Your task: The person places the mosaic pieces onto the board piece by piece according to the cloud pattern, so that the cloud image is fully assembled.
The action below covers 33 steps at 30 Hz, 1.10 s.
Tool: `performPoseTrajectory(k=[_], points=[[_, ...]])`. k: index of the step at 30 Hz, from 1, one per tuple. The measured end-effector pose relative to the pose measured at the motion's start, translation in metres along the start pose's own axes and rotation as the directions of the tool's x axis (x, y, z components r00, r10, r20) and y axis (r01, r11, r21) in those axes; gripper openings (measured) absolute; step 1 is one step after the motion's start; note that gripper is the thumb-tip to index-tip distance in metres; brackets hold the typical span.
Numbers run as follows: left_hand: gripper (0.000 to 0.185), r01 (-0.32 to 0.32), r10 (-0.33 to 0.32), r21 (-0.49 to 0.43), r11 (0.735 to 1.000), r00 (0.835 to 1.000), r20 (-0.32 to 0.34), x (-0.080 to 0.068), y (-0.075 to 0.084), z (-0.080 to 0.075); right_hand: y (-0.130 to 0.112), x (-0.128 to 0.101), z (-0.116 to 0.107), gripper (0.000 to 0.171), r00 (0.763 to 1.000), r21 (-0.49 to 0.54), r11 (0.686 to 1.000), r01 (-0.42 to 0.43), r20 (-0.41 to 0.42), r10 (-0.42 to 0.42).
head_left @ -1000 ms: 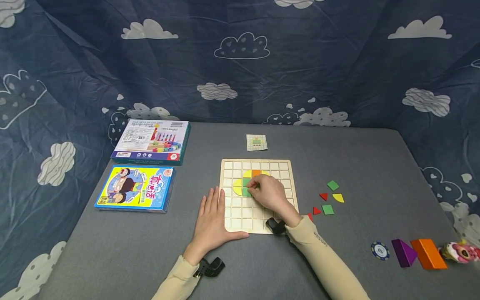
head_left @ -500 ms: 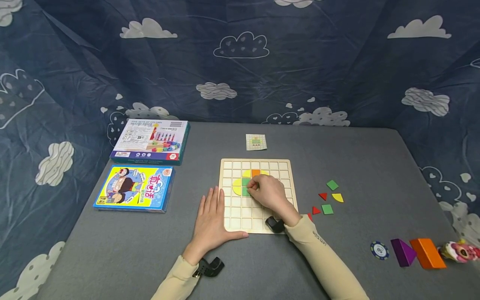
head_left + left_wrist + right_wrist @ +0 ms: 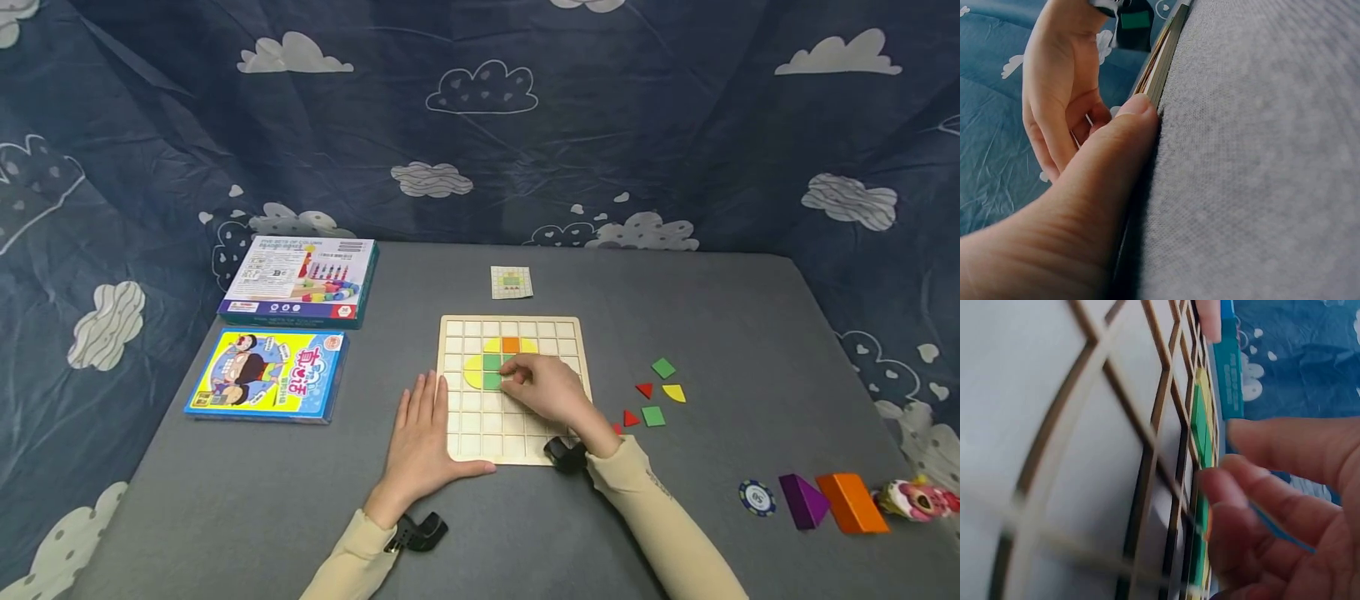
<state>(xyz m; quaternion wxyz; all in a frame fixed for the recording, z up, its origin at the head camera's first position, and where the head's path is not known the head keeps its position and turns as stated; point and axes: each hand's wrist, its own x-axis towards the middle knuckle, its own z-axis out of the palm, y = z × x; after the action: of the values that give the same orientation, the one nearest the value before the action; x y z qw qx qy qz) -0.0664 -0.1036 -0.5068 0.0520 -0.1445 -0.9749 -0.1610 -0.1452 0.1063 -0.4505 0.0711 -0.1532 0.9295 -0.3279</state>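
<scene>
Our right hand [image 3: 551, 390] pinches a green tile [image 3: 508, 374] at its fingertips' left; left hand [image 3: 422, 440] lies flat, steadying the board [image 3: 468, 421].

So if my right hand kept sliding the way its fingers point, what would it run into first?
The right hand points left across the wooden grid board, so it would probably first meet the green square tiles already set there, right at its fingertips; the exact gap is unclear.

Your pale wooden grid board [image 3: 480, 433], yellow, green and orange pieces [image 3: 492, 365] seated, grey bench [image 3: 712, 317], navy cloud-print backdrop [image 3: 480, 125], red, green, yellow loose pieces [image 3: 654, 392].
</scene>
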Motion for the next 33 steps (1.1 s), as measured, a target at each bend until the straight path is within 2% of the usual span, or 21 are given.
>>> performPoseTrajectory(k=[4,10,14,18,20,24,29,33], points=[[0.135,0.002,-0.002,-0.01,1.0,1.0,0.009,0.001,0.0,0.001,0.013,-0.007,-0.012,0.014,0.998,0.088,0.996,-0.005,-0.058,0.01],[0.135,0.001,-0.001,-0.023,1.0,1.0,0.005,0.0,0.0,0.001,0.04,-0.018,-0.038,0.012,0.979,0.11,0.993,-0.031,-0.199,0.053],[0.135,0.003,-0.003,-0.031,1.0,1.0,0.013,0.0,0.0,0.001,0.076,-0.023,-0.047,0.022,0.939,0.082,0.995,-0.05,-0.335,0.075],[0.136,0.007,-0.006,-0.031,0.999,1.0,0.023,0.001,0.0,0.001,0.138,-0.024,-0.047,0.036,0.884,-0.007,0.996,-0.09,-0.462,0.077],[0.136,0.009,-0.008,-0.03,0.999,1.0,0.028,0.001,0.0,0.001,0.164,-0.026,-0.048,0.037,0.856,-0.046,0.989,-0.141,-0.508,0.098],[0.135,0.011,-0.01,-0.033,0.999,0.999,0.032,0.001,0.0,0.0,0.191,-0.034,-0.058,0.039,0.836,-0.025,0.976,-0.215,-0.521,0.171],[0.135,0.001,0.0,-0.03,1.0,1.0,0.019,0.001,0.0,0.001,0.206,-0.046,-0.072,0.049,0.84,0.023,0.96,-0.281,-0.479,0.257],[0.135,-0.007,0.007,-0.029,1.0,1.0,0.005,0.0,0.0,0.001,0.21,-0.052,-0.078,0.058,0.847,0.016,0.945,-0.327,-0.437,0.301]])
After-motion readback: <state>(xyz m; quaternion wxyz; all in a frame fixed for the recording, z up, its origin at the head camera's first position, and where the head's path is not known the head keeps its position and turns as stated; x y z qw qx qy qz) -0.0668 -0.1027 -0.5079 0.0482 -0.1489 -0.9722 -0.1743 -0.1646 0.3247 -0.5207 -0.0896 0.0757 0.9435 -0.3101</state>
